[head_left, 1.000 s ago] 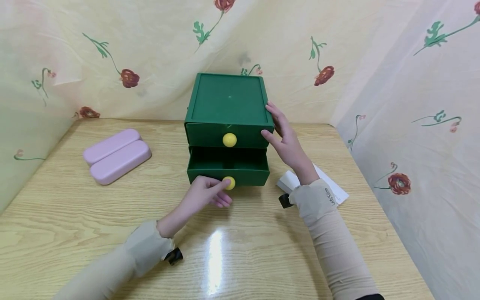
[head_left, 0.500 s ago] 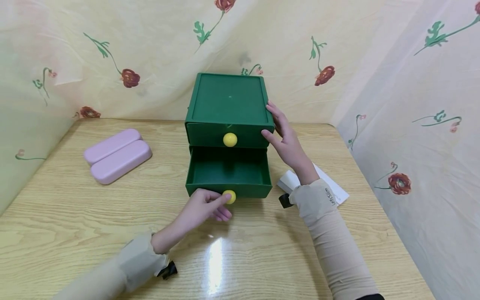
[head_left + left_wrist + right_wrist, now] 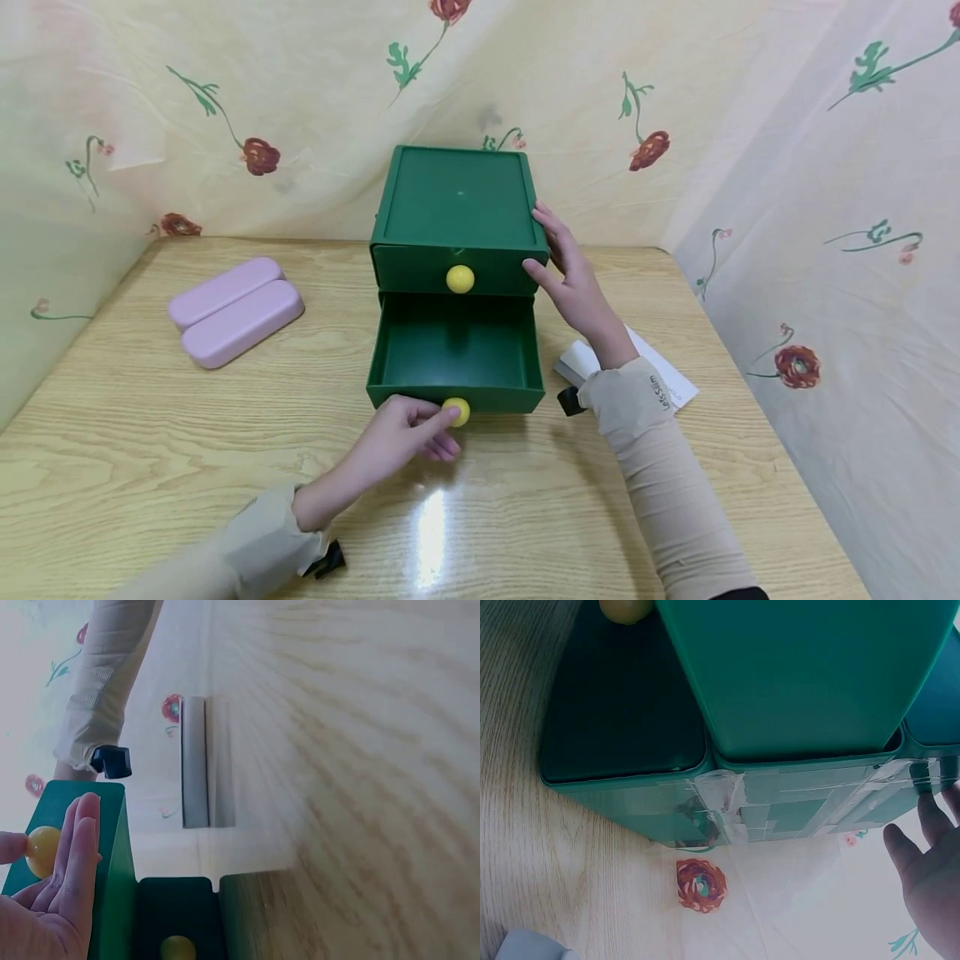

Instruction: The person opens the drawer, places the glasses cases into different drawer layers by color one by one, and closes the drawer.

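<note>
A green drawer cabinet [image 3: 461,192] stands at the back middle of the table in the head view. Its middle drawer [image 3: 498,401] is pulled well out, and nothing shows inside it. My left hand [image 3: 397,435] pinches that drawer's round yellow knob [image 3: 456,412] between thumb and fingers; the left wrist view shows the knob [image 3: 43,852] between the thumb and the extended fingers. My right hand [image 3: 576,283] rests against the cabinet's upper right side, thumb at the front corner by the closed top drawer [image 3: 412,272]. In the right wrist view clear tape [image 3: 780,806] runs along the cabinet's side.
A lilac two-part case [image 3: 236,312] lies at left on the wooden table [image 3: 187,433]. Partly under my right forearm is a white flat object [image 3: 663,371]. A floral cloth [image 3: 330,108] hangs behind the table. Below the pulled-out drawer, a closed drawer [image 3: 154,911] has another yellow knob.
My left hand has drawn the middle drawer farther out toward me by its knob, so more of its inside shows. The right hand has stayed at the cabinet's side.
</note>
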Demonstrator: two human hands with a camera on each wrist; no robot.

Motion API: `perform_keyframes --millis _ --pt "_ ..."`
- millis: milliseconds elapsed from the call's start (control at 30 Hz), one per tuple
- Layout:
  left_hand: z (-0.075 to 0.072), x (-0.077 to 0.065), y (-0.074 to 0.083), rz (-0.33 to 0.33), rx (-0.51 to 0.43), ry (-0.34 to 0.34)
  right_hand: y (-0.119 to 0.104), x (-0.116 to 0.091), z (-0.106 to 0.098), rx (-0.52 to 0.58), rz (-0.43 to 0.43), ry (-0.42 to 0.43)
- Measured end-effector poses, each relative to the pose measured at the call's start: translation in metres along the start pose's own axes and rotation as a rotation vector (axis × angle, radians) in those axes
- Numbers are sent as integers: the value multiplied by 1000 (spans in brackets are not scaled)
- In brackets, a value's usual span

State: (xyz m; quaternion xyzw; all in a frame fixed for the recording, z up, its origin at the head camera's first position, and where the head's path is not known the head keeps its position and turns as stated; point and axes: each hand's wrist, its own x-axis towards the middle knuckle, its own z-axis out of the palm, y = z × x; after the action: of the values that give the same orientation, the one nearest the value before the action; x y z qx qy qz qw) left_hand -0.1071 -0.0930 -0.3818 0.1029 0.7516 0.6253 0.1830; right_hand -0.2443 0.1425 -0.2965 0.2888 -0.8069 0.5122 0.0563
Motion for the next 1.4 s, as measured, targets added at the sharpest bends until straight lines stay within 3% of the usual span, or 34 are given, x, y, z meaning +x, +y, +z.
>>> perform_keyframes --millis 667,1400 --pt "7 -17 1 28 90 -27 0 0 1 6 -12 -1" --pt "11 -25 -2 3 64 -27 1 0 1 17 -18 5"
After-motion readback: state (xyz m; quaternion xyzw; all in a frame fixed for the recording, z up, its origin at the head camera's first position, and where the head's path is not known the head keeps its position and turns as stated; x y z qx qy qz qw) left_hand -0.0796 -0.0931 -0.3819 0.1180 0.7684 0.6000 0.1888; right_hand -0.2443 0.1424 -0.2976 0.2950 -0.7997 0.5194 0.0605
